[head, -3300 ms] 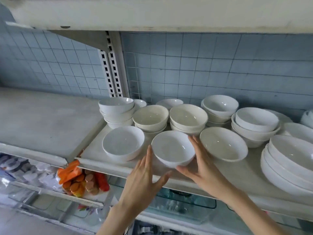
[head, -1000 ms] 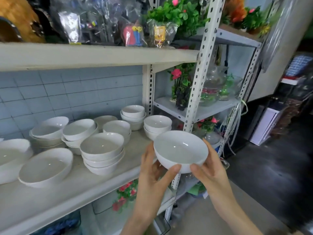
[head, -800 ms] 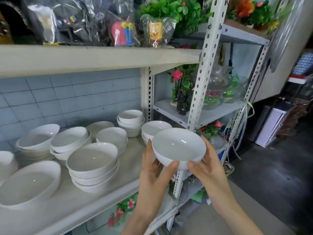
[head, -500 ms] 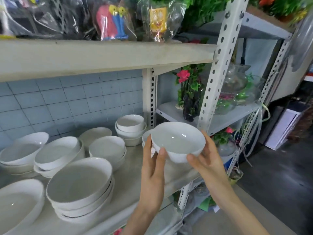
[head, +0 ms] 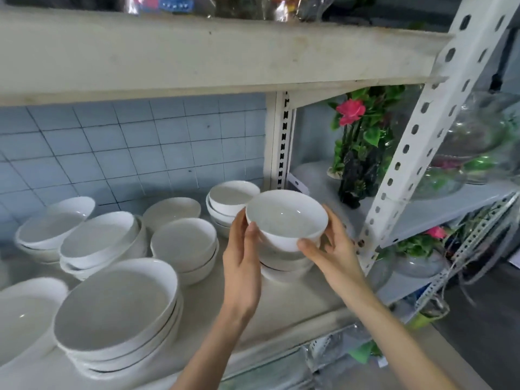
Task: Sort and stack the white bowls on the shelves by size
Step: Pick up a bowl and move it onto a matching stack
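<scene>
I hold a small white bowl [head: 285, 218] between both hands just above a short stack of same-size bowls [head: 284, 266] at the right end of the shelf [head: 295, 302]. My left hand [head: 243, 266] grips its left side, thumb on the rim. My right hand [head: 330, 249] cups its right side from below. Whether the bowl touches the stack is hidden by my hands. Behind stands another stack of small bowls [head: 230, 198]. Stacks of wider bowls [head: 184, 246] [head: 112, 313] [head: 98, 243] fill the shelf to the left.
A perforated white upright [head: 416, 136] rises just right of the held bowl. Beyond it a grey shelf [head: 439, 215] carries artificial flowers [head: 357, 147] and glass bowls [head: 478, 142]. The upper shelf board [head: 197, 57] hangs low overhead. Blue tiles line the back wall.
I have carried the bowl from the left part of the shelf to its right end and lowered it over the stack of small bowls; both hands keep hold.
</scene>
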Demonstrator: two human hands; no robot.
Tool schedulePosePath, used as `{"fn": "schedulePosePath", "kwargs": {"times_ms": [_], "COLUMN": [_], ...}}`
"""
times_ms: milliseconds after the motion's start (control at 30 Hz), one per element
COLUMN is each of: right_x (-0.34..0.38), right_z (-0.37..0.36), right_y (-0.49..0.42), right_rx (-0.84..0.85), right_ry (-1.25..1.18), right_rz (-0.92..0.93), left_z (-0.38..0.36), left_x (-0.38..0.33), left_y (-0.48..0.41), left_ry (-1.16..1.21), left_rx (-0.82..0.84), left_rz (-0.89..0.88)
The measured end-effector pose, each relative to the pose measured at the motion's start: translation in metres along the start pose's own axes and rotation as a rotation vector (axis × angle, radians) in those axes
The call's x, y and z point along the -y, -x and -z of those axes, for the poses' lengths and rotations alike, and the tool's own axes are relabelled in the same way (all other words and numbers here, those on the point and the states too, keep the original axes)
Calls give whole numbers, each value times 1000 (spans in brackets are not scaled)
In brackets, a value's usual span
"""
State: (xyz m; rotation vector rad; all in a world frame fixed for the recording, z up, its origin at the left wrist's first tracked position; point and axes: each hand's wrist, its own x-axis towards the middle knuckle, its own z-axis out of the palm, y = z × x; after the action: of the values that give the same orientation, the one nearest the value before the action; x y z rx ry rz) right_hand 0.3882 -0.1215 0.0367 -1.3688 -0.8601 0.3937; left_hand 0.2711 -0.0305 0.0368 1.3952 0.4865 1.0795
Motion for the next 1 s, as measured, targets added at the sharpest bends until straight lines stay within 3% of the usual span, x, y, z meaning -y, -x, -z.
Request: {"fn": "schedulePosePath", "kwargs": {"times_ms": [500,1000], "right_x": [-33,-30], "right_z": [15,21], "right_y": [-9,-10], "right_rx": [99,213], "right_ry": [65,88], "right_rz": [-23,8], "left_z": [-10,-15], "left_x": [30,31], "left_y": [7,15], "left_ry": [-92,-209], "left_rx": [-102,-59], "left_rz": [7,26]}}
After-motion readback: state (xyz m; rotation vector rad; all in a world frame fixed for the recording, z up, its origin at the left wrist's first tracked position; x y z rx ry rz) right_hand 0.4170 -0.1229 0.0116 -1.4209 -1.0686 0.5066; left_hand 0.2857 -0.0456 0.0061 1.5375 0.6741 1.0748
